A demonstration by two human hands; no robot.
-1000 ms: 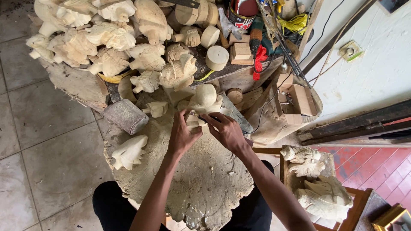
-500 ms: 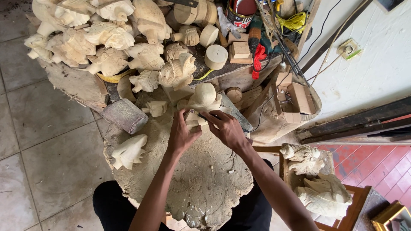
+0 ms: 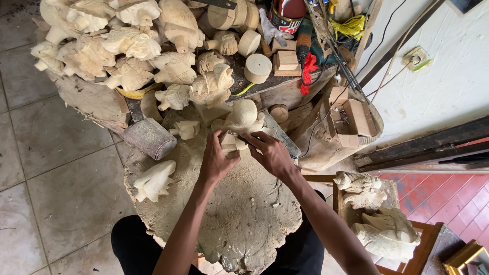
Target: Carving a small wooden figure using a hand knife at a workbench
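1. Carving blank (image 3: 239,122), a pale wooden figure with a rounded top, lies at the far edge of the big irregular wooden slab (image 3: 244,224), right in front of the person. It is only steadied by hand, so a hard push could, I judge, roll it off toward the far clutter.
2. Pile of finished carvings (image 3: 127,46) crowds the far left; a jolt to the slab might topple one onto the work.
3. Mallet (image 3: 148,137) sits left of the blank, near the slab's edge, beside a small carved bird (image 3: 153,181); an elbow swing could knock either to the tiled floor.
4. Left hand (image 3: 216,160) is closed around the blank's near part, fingers close to the cutting spot, so a slip could nick them.
5. Right hand (image 3: 272,153) is closed on a thin tool (image 3: 243,140), mostly hidden; whether its edge bites the wood I cannot tell. Too much force may gouge or split the grain.
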